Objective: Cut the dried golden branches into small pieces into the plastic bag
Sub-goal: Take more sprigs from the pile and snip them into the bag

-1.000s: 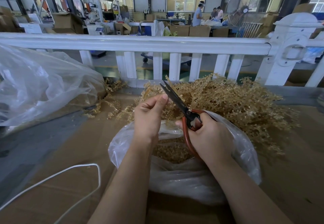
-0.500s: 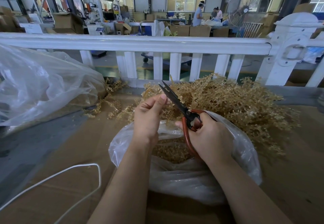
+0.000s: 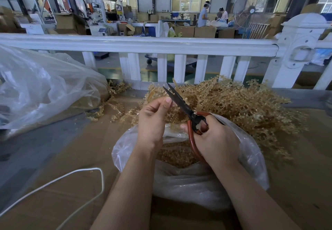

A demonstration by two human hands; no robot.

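Note:
A heap of dried golden branches (image 3: 239,107) lies on the cardboard-covered table behind an open clear plastic bag (image 3: 197,181) that holds small cut golden pieces (image 3: 177,155). My right hand (image 3: 215,139) grips red-handled scissors (image 3: 188,114) above the bag, black blades slightly apart and pointing up and left. My left hand (image 3: 154,120) pinches a thin golden sprig right beside the blades; the sprig itself is mostly hidden by my fingers.
A large crumpled clear bag (image 3: 45,89) sits at the left. Loose golden sprigs (image 3: 115,107) lie between it and the heap. A white cord (image 3: 71,184) loops across the cardboard at lower left. A white railing (image 3: 143,44) borders the far table edge.
The scissor blades have parted slightly and shifted a little left. Both hands stay in nearly the same place above the bag.

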